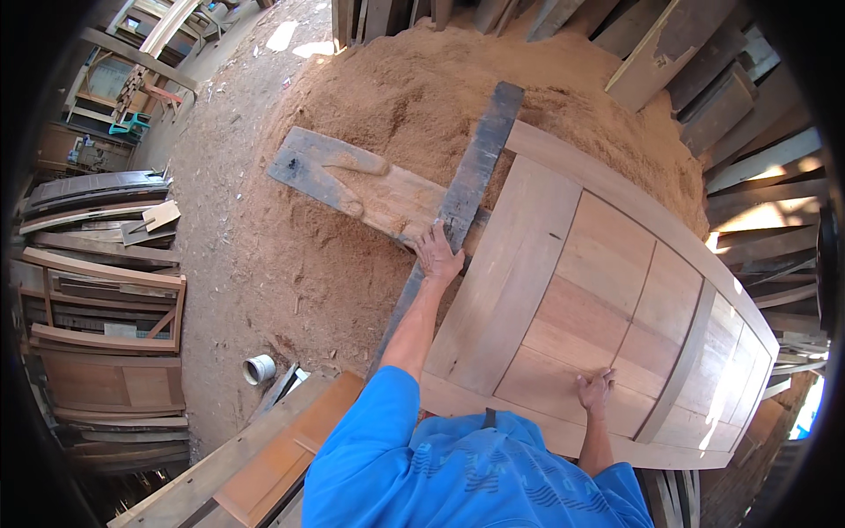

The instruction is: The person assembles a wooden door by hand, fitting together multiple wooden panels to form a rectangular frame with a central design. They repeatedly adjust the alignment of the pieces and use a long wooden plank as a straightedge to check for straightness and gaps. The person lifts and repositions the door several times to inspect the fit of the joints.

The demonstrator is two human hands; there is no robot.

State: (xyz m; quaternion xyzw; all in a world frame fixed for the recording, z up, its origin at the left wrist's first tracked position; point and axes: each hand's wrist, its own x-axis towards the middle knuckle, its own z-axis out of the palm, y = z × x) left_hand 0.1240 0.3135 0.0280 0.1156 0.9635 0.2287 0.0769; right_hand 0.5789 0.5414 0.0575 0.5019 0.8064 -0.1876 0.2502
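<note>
Blue shirt sleeves [414, 458] are filling the bottom of the view, and both bare arms are reaching out from them over a panelled wooden door [607, 299] that is lying flat on a heap of sawdust [414, 97].

Right hand [596, 390] is resting flat, fingers spread, on the door's near panel, holding nothing. Left hand [437, 253] is stretched well apart from it, pressing down, fingers open, on a long dark plank [466, 194] right where that plank runs along the door's left edge; whether the fingers are curling round the plank's edge I cannot tell.

By the look of it, the person is steadying the door with one hand while lining the dark plank up against its left edge, so this is probably a positioning or checking step. A next move would call for keeping the door pinned and shifting the plank only along its length, since loose sawdust underneath could let either piece slide.

Door's long axis is running from the upper left, near the sawdust heap, down to the lower right. Dark plank is pointing from the lower left near the shoulder up to the top centre, crossing over a paler board [352, 180] half buried in the sawdust. A white pipe piece [259, 369] is lying on the ground to the left.
</note>
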